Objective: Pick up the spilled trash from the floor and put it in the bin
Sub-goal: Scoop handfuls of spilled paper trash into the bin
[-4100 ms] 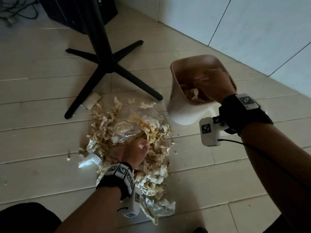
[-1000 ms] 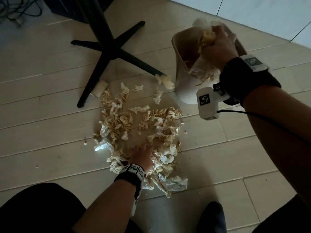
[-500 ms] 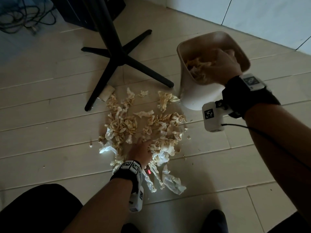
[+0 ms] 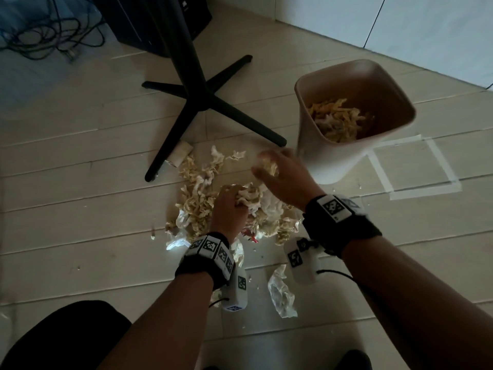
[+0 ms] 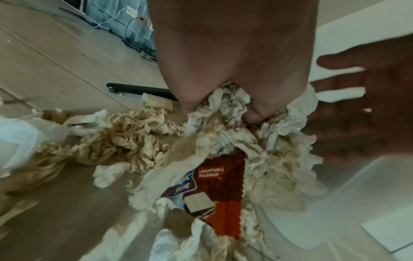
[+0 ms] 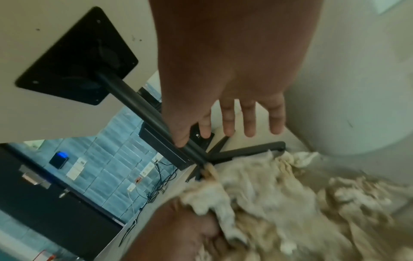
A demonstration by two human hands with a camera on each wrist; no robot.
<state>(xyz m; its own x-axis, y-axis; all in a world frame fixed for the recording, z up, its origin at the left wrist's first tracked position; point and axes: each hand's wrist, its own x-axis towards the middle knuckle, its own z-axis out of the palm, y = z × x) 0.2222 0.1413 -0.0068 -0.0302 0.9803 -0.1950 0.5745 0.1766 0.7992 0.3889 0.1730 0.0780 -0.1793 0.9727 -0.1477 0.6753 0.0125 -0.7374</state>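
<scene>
Crumpled beige and white tissues [image 4: 197, 198] lie heaped on the floor, with a red snack wrapper [image 5: 223, 183] underneath. My left hand [image 4: 228, 196] sits in the middle of the heap, and in the left wrist view its fingers [image 5: 252, 114] curl round a wad of tissue [image 5: 225, 109]. Just above the heap's right side hovers my right hand [image 4: 269, 166], fingers [image 6: 250, 123] straight and spread, holding nothing. The beige bin [image 4: 314, 156] stands upright right of the heap, with tissues [image 4: 336, 121] inside.
A black table pedestal with cross feet [image 4: 202, 102] stands behind the heap, a cardboard tube [image 4: 180, 154] by one foot. Cables [image 4: 48, 36] lie far left. A crumpled plastic piece [image 4: 281, 295] lies near my knees. Tape [image 4: 378, 166] marks a square beside the bin.
My right hand has left the bin empty and dropped down left over the heap. My left hand has stayed in the heap and gathered tissue.
</scene>
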